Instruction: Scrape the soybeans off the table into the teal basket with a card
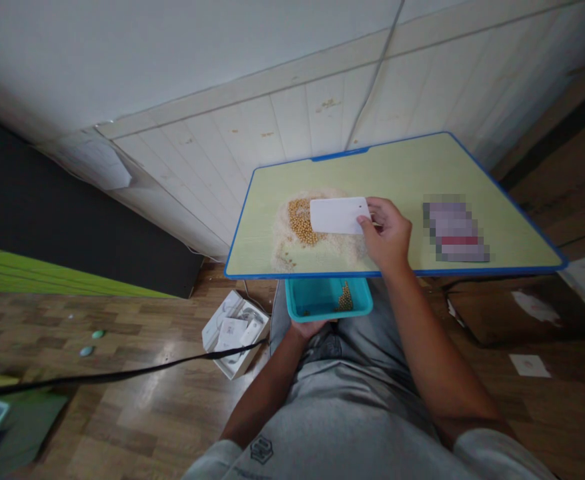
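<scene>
At a pale yellow, blue-edged table (397,167), a person holds a white card (337,215) over yellow beans (301,220) and pale grains (283,233).

The wall (172,60) rises behind the table; on the floor to the left is an open white box (249,357) with papers inside, and on the table's right part lies a blurred item (455,230). The right hand (389,233) is closed on the card's right end, thumb above; the card hides part of the bean pile. The left hand (309,328) is under a turquoise tray (332,317), mostly hidden, so how far its fingers open cannot be told. The tray sits just below the table's near edge, some beans gathered toward its right side.
</scene>
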A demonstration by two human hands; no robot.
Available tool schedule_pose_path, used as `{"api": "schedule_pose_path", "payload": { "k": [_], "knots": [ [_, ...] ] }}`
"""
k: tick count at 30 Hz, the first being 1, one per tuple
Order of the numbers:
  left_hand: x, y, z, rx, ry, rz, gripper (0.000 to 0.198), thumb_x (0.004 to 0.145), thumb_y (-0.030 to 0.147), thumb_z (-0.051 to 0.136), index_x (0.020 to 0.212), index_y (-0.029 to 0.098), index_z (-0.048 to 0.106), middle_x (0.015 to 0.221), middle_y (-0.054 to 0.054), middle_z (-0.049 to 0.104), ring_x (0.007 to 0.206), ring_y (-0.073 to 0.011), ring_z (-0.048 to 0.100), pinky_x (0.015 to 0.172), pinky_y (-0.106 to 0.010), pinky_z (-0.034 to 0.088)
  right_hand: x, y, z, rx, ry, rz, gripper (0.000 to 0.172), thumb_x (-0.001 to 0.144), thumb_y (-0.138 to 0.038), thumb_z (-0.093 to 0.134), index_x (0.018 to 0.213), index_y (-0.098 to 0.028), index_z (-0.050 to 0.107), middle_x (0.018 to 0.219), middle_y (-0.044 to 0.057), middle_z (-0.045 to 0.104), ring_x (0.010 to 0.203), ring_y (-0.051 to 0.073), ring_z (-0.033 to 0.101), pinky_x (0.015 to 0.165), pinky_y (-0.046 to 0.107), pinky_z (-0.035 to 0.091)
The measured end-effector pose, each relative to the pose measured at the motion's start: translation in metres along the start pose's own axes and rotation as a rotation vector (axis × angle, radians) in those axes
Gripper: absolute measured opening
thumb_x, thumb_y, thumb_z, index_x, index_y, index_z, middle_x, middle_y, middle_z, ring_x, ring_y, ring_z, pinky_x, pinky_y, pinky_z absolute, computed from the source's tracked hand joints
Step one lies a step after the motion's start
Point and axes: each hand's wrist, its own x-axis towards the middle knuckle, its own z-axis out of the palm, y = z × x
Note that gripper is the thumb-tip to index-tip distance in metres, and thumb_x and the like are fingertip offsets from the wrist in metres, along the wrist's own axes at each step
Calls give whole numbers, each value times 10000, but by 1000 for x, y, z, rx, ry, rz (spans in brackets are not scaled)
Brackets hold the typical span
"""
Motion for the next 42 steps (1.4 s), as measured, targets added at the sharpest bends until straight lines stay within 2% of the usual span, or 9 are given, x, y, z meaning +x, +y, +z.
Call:
{"api": "schedule_pose_path", "payload": {
  "k": [4, 7, 10, 13, 19, 26, 31, 38, 42],
  "knots": [
    [9, -5, -14, 94, -38, 48, 985, 902, 970, 803, 1653, 335, 849, 1888, -160, 772, 1904, -582, 540, 1487, -832, 548, -1, 1, -2, 10, -92, 24, 332, 1041, -513, 879, 1286, -289, 900, 1107, 59, 946, 920, 287, 893, 740, 357, 728],
    [14, -8, -22, 151, -42, 89, 1051, 829, 1045, 818, 1593, 327, 876, 1820, -169, 824, 1864, -612, 583, 1469, -850, 565, -1, 1, -3, 25, -89, 32, 416, 1058, -636, 907, 1278, -284, 883, 1097, 66, 936, 929, 292, 897, 752, 358, 733],
    [17, -9, -23, 181, -56, 111, 1044, 865, 1037, 793, 1637, 336, 860, 1750, -174, 869, 1839, -606, 618, 1462, -859, 569, -1, -1, -2, 13, -18, 12, 397, 1078, -640, 901, 1264, -290, 873, 1089, 66, 926, 928, 285, 890, 747, 352, 725],
    [16, -8, -20, 193, -77, 108, 1049, 903, 1005, 784, 1719, 346, 816, 1773, -157, 859, 1847, -581, 621, 1450, -838, 600, 0, -3, -2, 5, 2, 1, 347, 1101, -608, 879, 1255, -298, 856, 1113, 66, 920, 965, 287, 902, 750, 349, 726],
    [17, -9, -19, 203, -69, 94, 1174, 894, 1067, 725, 1806, 329, 766, 1853, -156, 804, 1854, -596, 606, 1448, -857, 599, -1, -7, -3, 106, -78, 59, 459, 1036, -689, 973, 1236, -294, 856, 1091, 64, 933, 975, 296, 927, 714, 323, 699],
    [12, -4, -16, 221, -107, 124, 1126, 828, 1097, 767, 1646, 329, 858, 1831, -145, 823, 1865, -609, 581, 1469, -882, 558, -3, -16, -6, 169, -235, 97, 529, 987, -749, 1021, 1205, -284, 895, 1002, 52, 926, 898, 285, 917, 686, 311, 666],
    [6, -1, -9, 235, -121, 128, 1148, 858, 1096, 732, 1716, 339, 821, 1865, -126, 798, 1868, -599, 579, 1465, -897, 558, -3, -23, -11, 200, -310, 127, 570, 957, -773, 1030, 1176, -263, 901, 964, 58, 924, 831, 275, 882, 631, 297, 594],
    [8, -1, -8, 248, -88, 126, 1056, 1003, 1039, 542, 1791, 366, 744, 1984, -67, 697, 1912, -502, 554, 1453, -769, 620, 0, -30, -12, 220, -349, 137, 474, 925, -660, 1024, 1127, -250, 897, 870, 21, 865, 726, 232, 782, 608, 290, 490],
    [13, -2, -9, 199, -68, 151, 1000, 1018, 949, 616, 1819, 364, 738, 1992, -58, 688, 1940, -508, 509, 1491, -791, 578, 1, -31, -14, 227, -364, 149, 478, 921, -673, 1020, 1111, -255, 885, 866, 18, 849, 712, 227, 742, 619, 301, 482]
  ]
}}
